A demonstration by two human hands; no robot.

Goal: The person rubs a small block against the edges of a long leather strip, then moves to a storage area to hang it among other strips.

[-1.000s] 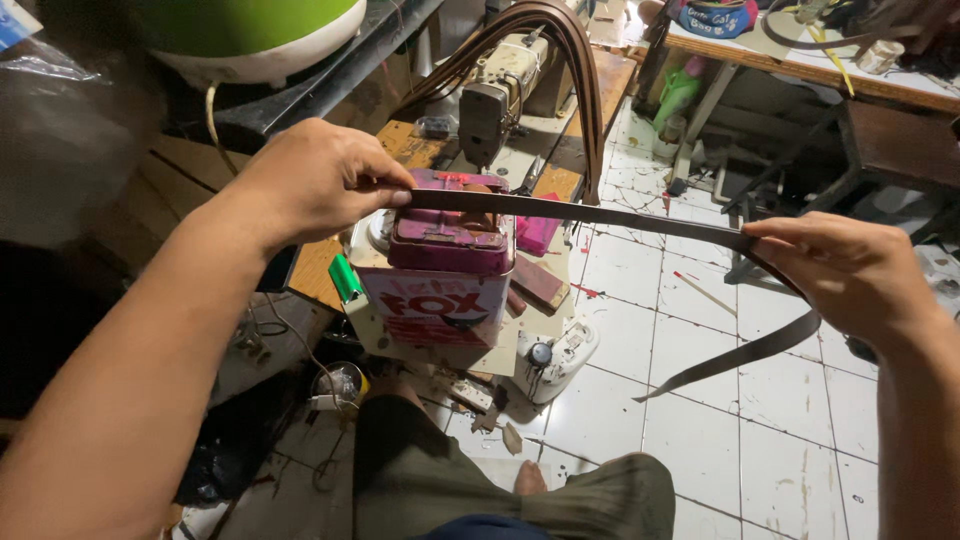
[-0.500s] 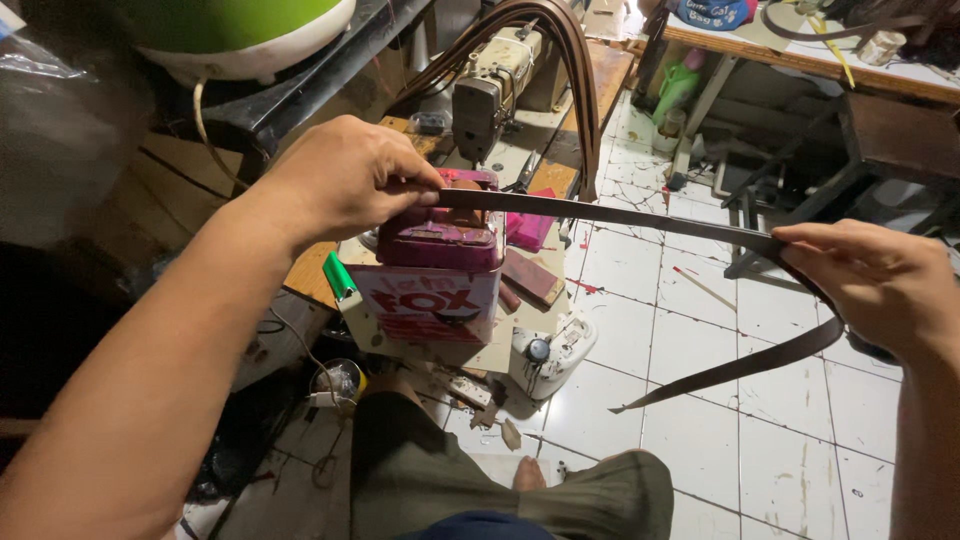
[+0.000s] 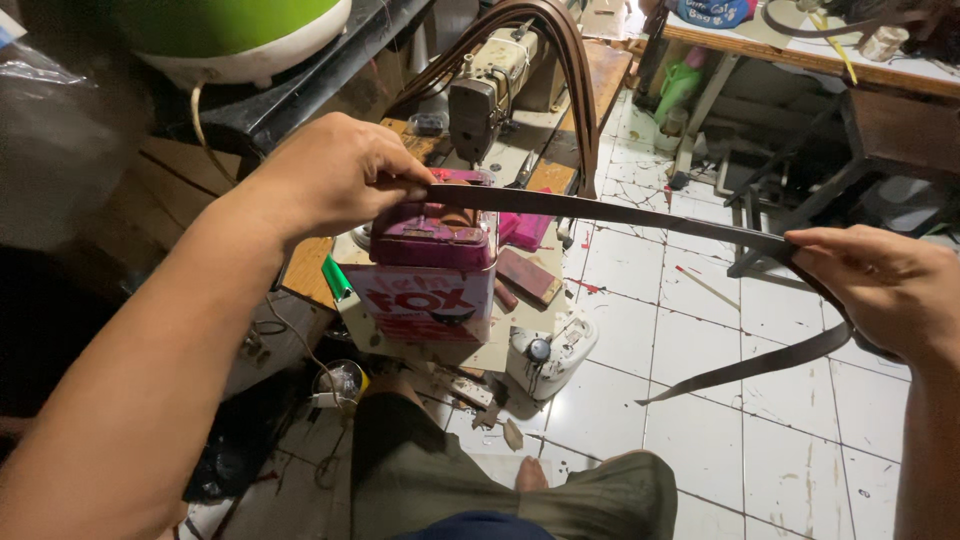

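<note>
A long dark brown leather strap (image 3: pixel 620 213) stretches between my two hands. My left hand (image 3: pixel 335 175) pinches one end of it just above a square tin (image 3: pixel 432 272) with a purple lid and a red and white side. My right hand (image 3: pixel 885 285) grips the strap farther along, at the right. Past that hand the strap folds back and its loose tail (image 3: pixel 745 368) hangs over the white tiled floor.
A sewing machine (image 3: pixel 485 85) stands on a wooden table behind the tin, with several brown straps (image 3: pixel 570 60) draped over it. A green and white round object (image 3: pixel 235 35) sits top left. A workbench (image 3: pixel 830 55) lies top right. My knee in green cloth (image 3: pixel 470 490) is below.
My right hand has slid right and slightly down along the strap. The view has shifted a little. My left hand keeps its pinch over the tin.
</note>
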